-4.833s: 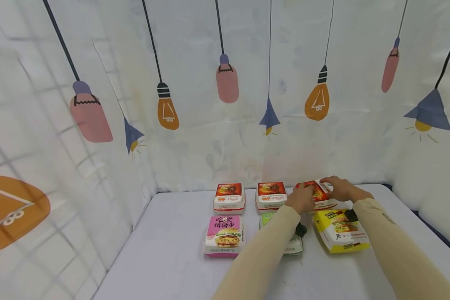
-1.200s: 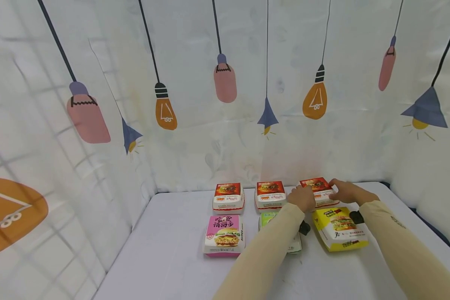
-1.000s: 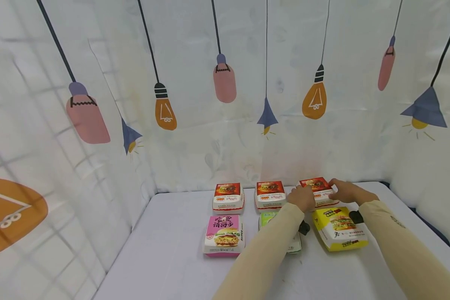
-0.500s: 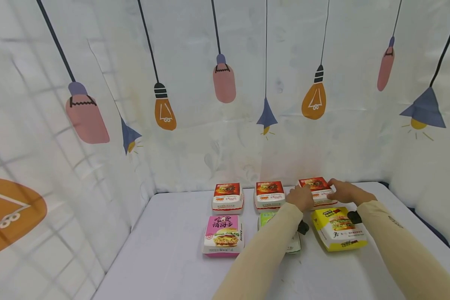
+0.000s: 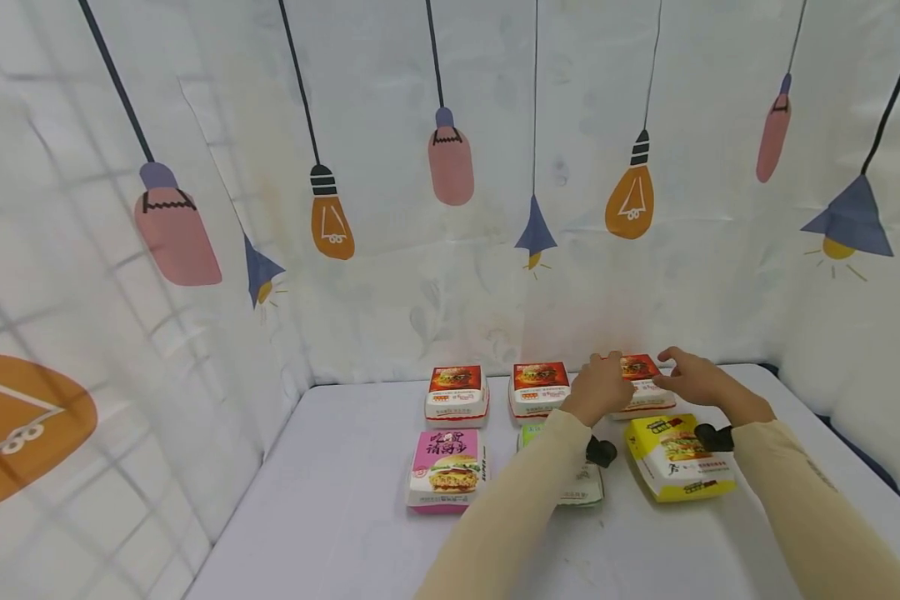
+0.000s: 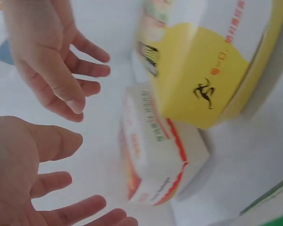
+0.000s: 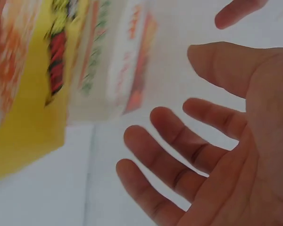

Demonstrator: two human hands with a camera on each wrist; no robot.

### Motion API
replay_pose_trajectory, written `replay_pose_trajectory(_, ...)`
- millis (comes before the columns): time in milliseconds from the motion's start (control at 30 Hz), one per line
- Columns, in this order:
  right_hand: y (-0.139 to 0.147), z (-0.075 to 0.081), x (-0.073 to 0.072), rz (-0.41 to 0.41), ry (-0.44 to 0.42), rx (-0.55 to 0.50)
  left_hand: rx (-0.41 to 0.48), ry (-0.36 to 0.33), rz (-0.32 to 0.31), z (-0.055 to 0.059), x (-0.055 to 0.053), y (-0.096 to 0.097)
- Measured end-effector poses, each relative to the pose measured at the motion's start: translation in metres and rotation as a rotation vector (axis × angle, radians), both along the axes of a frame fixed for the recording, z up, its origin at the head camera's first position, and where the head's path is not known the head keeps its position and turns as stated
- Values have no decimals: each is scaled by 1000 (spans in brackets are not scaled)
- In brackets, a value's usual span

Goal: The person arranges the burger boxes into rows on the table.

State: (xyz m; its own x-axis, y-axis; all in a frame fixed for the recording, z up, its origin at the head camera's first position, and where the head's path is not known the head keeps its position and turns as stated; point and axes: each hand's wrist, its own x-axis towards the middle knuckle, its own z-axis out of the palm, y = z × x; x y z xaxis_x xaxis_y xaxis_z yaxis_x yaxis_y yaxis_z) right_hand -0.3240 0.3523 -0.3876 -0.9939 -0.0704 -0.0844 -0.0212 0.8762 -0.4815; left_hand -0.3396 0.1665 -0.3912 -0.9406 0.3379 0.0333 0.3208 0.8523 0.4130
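At the back right of the table, a red-and-white burger box [image 5: 643,397] sits flat, between my two hands. My left hand [image 5: 600,388] is raised beside its left side, partly hiding it in the head view. On the other side is my right hand [image 5: 701,387], also lifted away. The left wrist view shows the burger box [image 6: 153,146] apart from both hands, whose fingers are spread with nothing in them. In the right wrist view the fingers [image 7: 167,165] are relaxed and away from the box. A yellow burger box [image 5: 678,458] lies in front, under my right wrist.
Two more red-and-white boxes, one left [image 5: 456,396] and one middle [image 5: 540,392], continue the back row. In front are a pink burger box [image 5: 447,471] and a green one [image 5: 585,487], partly hidden by my left sleeve. A lamp-patterned cloth wall [image 5: 420,317] closes off the back.
Earlier both hands held the right-hand red-and-white box, tilted at first, then flat on the table. Now both hands have let go and risen off its sides, the right hand moving outward.
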Motion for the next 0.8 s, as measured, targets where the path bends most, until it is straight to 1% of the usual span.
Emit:
replay_pose_trajectory(67, -5, 3, 8, 16, 69, -48, 60, 46, -34, 5, 3, -8)
replay_pose_trajectory(133, -11, 3, 18, 29, 142, -96, 121, 82, -76, 8, 8, -19)
replay_pose_trajectory(267, -26, -2, 41, 59, 258, -187, 221, 158, -157, 3, 25, -41)
replay_pose_trajectory(367, -35, -7, 57, 78, 313, -244, 276, 203, -201, -2, 39, -57)
replay_pose_trajectory(500, -40, -16, 71, 104, 354, -319, 280, 277, -243, -7, 52, -78)
replay_pose_trajectory(600, -40, -24, 80, 113, 376, -329, 262, 317, -260, -9, 60, -98)
replay_pose_trajectory(733, -37, -36, 93, 93, 410, -308, 254, 336, -254, -12, 69, -129)
replay_pose_trajectory(800, -36, -40, 98, 87, 423, -310, 241, 345, -229, -14, 73, -146)
